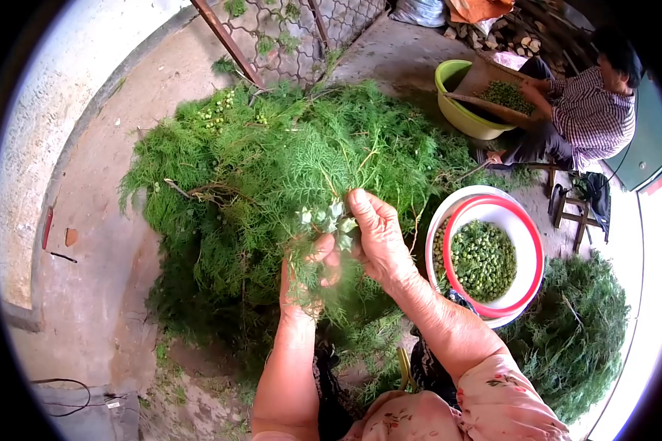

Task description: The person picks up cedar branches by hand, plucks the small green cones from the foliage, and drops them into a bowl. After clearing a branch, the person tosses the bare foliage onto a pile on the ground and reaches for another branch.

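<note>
A feathery green conifer sprig with a cluster of pale green cones is held up in front of me. My left hand is closed around its lower part, and foliage covers some of the fingers. On the other side of the cones, my right hand is closed, thumb uppermost, with its fingertips at the cluster. Beneath both hands spreads a large heap of cut conifer branches. To the right stands a white basin with a red rim, holding many loose green cones.
A second branch pile lies right of the basin. At upper right, a seated person holds a woven tray of green cones over a yellow-green tub. A wire-mesh panel leans behind the heap; a white wall curves at left.
</note>
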Demonstrator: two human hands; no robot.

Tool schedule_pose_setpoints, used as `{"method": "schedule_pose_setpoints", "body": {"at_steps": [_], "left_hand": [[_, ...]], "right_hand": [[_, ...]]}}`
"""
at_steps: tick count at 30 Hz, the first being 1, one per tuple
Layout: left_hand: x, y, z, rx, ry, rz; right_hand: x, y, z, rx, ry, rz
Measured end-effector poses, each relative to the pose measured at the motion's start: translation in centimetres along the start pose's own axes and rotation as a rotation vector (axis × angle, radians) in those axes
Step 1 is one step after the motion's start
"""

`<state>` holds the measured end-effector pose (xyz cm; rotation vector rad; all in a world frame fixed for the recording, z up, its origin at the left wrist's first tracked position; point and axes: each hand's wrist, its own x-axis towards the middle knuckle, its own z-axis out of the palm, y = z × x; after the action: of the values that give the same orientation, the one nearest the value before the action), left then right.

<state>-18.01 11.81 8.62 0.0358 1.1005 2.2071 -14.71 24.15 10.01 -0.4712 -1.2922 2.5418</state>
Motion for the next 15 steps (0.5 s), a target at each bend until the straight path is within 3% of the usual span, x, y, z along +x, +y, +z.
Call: {"method": "schedule_pose_setpoints", "body": {"at_steps": [3, 4, 7, 8, 11, 15], "left_hand": [[-0.1, -0.2, 0.6, -0.043, 0.016, -0.007], [0.3, -1.0, -0.7, -0.216, -0.152, 0.026], [0.5, -0.6, 0.0, -0.065, 0.029, 0.056], [0.5, -0.2, -0.3, -0.058, -0.019, 0.053], [0.8, -0.1, -0.3, -0.06, 0.064, 0.028], [0.8, -0.8, -0.2, 0.039, 0.126, 0.12]], "right_hand": [[0.5, -0.6, 0.0, 0.183, 0.308, 0.161], [1.3, 0.0, -1.0, 0.304, 0.26, 0.099], [1.8, -0.3, -1.5, 0.328, 0.154, -0.04], [1.7, -0.4, -1.4, 0.312, 0.135, -0.039], [0.9, -0.2, -1.2, 0.169, 0.09, -0.069], [-0.3, 1.3, 0.0, -0.338, 0.05, -0.369]]}}
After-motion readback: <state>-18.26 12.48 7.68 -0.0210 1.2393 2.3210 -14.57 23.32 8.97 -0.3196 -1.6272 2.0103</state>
